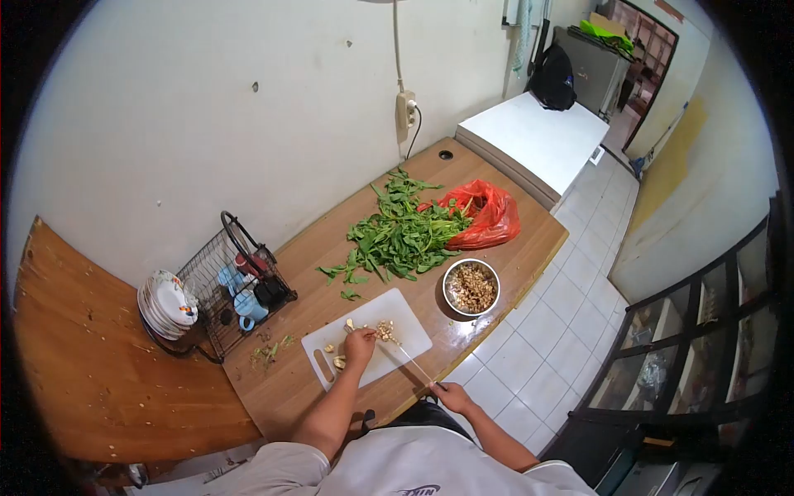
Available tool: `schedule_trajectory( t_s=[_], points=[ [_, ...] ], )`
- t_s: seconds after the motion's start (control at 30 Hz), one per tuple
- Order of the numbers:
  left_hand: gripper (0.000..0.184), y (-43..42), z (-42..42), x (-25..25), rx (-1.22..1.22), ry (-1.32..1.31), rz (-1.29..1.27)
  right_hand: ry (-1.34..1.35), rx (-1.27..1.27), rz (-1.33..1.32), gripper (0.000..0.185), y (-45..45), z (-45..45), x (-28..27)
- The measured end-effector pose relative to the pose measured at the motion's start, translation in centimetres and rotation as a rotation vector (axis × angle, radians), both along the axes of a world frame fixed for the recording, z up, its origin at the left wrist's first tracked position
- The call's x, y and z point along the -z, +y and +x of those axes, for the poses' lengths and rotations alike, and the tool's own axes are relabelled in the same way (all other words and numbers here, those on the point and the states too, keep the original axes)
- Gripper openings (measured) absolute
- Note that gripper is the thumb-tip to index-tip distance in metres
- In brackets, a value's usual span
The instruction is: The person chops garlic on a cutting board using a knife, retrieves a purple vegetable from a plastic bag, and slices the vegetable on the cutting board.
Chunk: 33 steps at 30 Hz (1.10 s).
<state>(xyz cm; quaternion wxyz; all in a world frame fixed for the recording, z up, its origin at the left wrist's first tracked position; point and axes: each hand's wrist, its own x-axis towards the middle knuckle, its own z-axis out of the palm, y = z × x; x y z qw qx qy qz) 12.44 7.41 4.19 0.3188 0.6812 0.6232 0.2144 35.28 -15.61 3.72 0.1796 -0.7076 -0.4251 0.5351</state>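
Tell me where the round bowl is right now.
In the head view, the round bowl sits right of centre on the wooden table, near its front edge, just below the red plastic bag and right of the white cutting board.

- One left grip (359, 348), one right grip (452, 398), both mine
- One knife (416, 364)
- One cutting board (409, 317)
- One bowl (452, 292)
- One red bag (496, 219)
- Chopped pieces (386, 331): more than I can count
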Motion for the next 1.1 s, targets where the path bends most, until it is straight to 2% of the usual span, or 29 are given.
schedule_trajectory(
  t_s=[0.1, 0.17, 0.27, 0.4, 0.47, 0.5, 0.57, 0.63, 0.7, 0.83, 0.9, 0.93, 1.0, 1.1],
  points=[
    [0.016, 0.8, -1.0, -1.1, -0.028, 0.035, -0.019, 0.000, -0.001, -0.005, 0.076, 1.6, 0.4, -1.9],
    [0.015, 0.7, -1.2, -1.2, -0.012, 0.056, -0.001, -0.098, -0.010, 0.044, 0.074, 2.2, 0.8, -3.2],
    [0.023, 0.3, -0.6, -1.6, -0.003, 0.254, 0.051, -0.087, -0.052, 0.043, 0.074, 2.5, 1.6, -2.1],
    [0.029, -0.1, 0.3, -0.1, 0.084, 0.273, -0.017, -0.116, -0.053, 0.064, 0.073, 1.8, 1.8, -2.3],
    [0.030, -0.5, 0.6, -0.2, 0.017, 0.180, 0.137, -0.102, -0.024, 0.029, 0.067, 1.0, 1.7, -4.4],
    [0.030, -0.6, 0.9, 0.0, 0.022, 0.178, 0.134, -0.104, -0.019, 0.026, 0.067, 0.5, 1.8, -4.9],
    [0.031, -0.4, 1.0, 0.2, -0.155, 0.338, 0.214, -0.036, -0.006, -0.078, 0.069, -0.4, 1.9, -5.2],
    [0.028, -0.5, 0.4, -0.3, -0.106, 0.383, 0.170, -0.025, 0.035, -0.062, 0.069, -1.9, 1.4, -4.2],
    [0.031, -0.3, 0.7, -1.4, 0.043, 0.497, 0.130, -0.026, 0.080, -0.031, 0.070, -2.6, 1.2, -3.5],
    [0.020, -0.7, 0.7, -1.1, 0.194, 0.426, 0.127, -0.065, 0.030, -0.016, 0.070, -3.0, 1.3, -2.7],
    [0.018, -1.4, -0.1, -0.8, 0.049, 0.274, 0.188, -0.024, 0.031, -0.058, 0.071, -2.9, 1.3, -2.4],
    [0.018, -1.7, -0.6, -0.7, 0.042, 0.281, 0.184, -0.018, 0.023, -0.061, 0.071, -3.0, 1.1, -2.2],
    [0.022, -1.1, -1.6, -1.2, -0.161, 0.210, 0.199, -0.014, 0.061, -0.008, 0.073, -2.4, 0.8, -1.2],
    [0.028, 0.4, -2.7, -2.6, -0.307, 0.309, 0.210, 0.008, 0.129, 0.034, 0.074, -1.5, 0.0, 0.9]
  ],
)
